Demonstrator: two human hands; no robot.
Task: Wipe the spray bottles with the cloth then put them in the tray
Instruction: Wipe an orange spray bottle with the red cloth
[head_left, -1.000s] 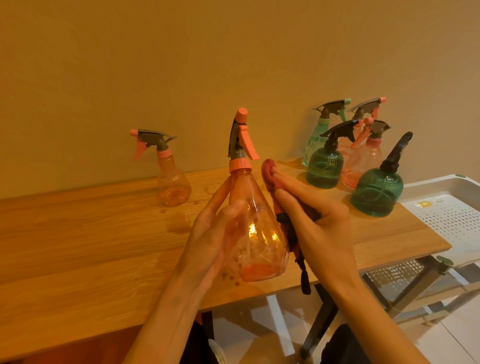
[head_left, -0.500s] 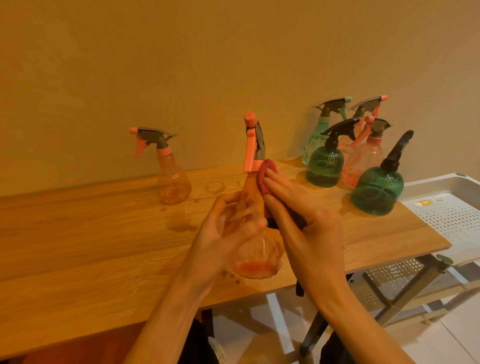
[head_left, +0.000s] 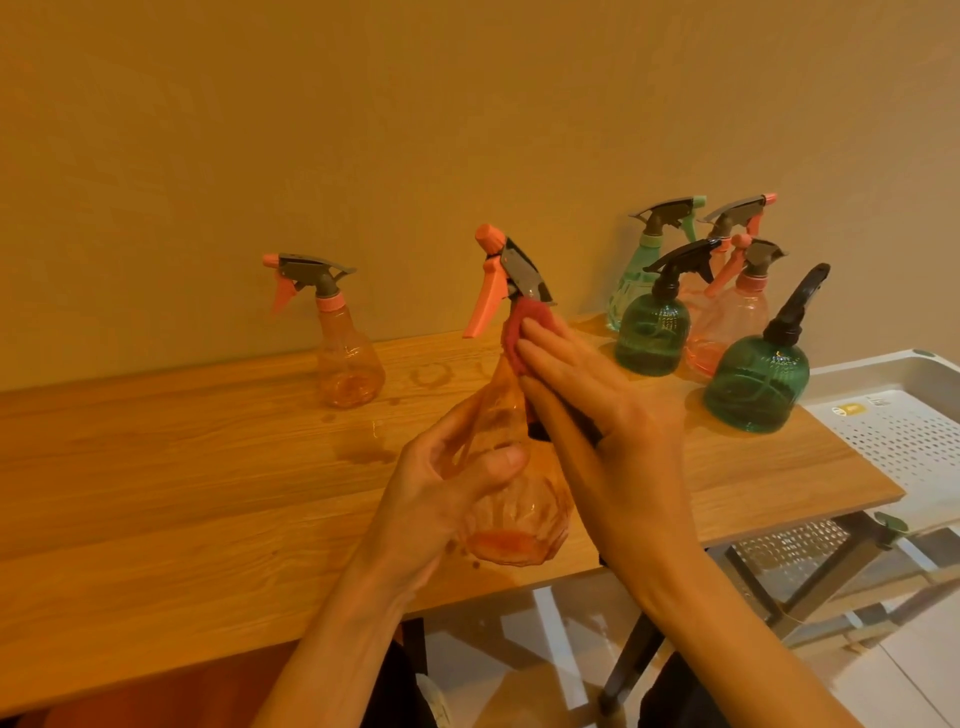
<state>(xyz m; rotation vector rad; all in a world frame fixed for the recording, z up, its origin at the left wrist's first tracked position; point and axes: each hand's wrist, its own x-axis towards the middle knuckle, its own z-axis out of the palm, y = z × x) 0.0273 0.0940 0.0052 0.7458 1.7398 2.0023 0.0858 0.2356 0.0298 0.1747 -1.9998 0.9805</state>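
Note:
My left hand (head_left: 441, 493) grips the body of an orange transparent spray bottle (head_left: 511, 499), held upright above the table's front part. My right hand (head_left: 597, 410) presses a red cloth (head_left: 519, 332) with straight fingers against the bottle's neck, just under its grey and orange trigger head. The cloth is mostly hidden under my fingers. A white perforated tray (head_left: 904, 431) sits to the right of the table, with no bottle visible in it.
A second orange bottle (head_left: 343, 353) stands at the back left of the wooden table (head_left: 156, 467). Several bottles cluster at the back right, among them two dark green ones (head_left: 756, 382) (head_left: 652, 332). A wall rises behind; the table's black legs show below.
The bottle has been turned, so its trigger points left now. My right hand with the cloth has slid up from the bottle's side to its neck.

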